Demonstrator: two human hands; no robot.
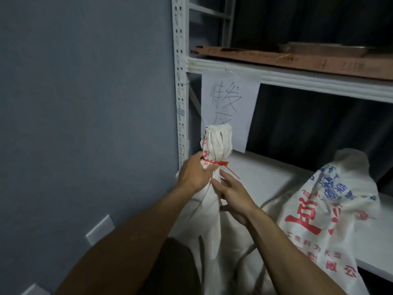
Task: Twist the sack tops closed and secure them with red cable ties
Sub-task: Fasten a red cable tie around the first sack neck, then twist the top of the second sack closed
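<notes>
Your left hand (196,175) grips twisted neck of white sack (218,143) just below red cable tie (221,163). Your right hand (232,193): fingers (226,177) straight, holding nothing, just beside neck.

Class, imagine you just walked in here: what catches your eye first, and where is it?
The red cable tie stands out, cinched round the twisted neck of the white sack at centre; the left hand grips the neck at the tie and the right hand is open beside it. To the right is a second sack with red and blue print, and behind, a handwritten paper sign hangs from the shelf beam.
</notes>
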